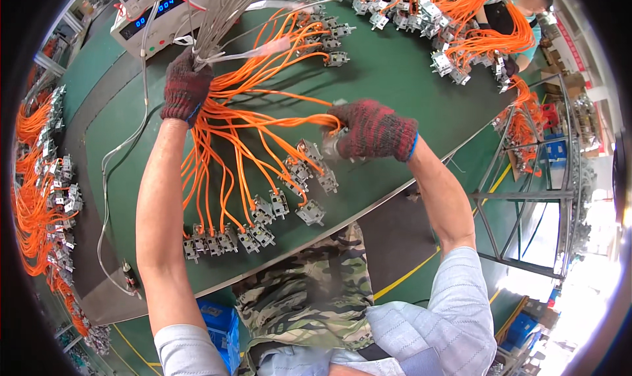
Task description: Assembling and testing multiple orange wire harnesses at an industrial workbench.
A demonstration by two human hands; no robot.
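Note:
Both of my hands wear dark red and black knit gloves. My left hand (187, 85) is closed around a thick bundle of orange cables (227, 89), where they meet a sheaf of grey wires (220, 30) rising behind it. From that grip the cables fan out over the green tabletop, each ending in a small silvery metal block. To the right, my right hand (376, 130) is closed on a few orange cables near their ends; a blurred metal block (331, 144) shows under its fingers. Several metal blocks (262, 210) lie along the near edge of the table.
A bench power supply (155, 20) with lit displays stands at the back left; its grey lead (104, 178) trails down the table. More orange-cabled blocks are heaped at far left (39, 191) and back right (428, 20), where another person works. A metal rack (526, 195) stands right.

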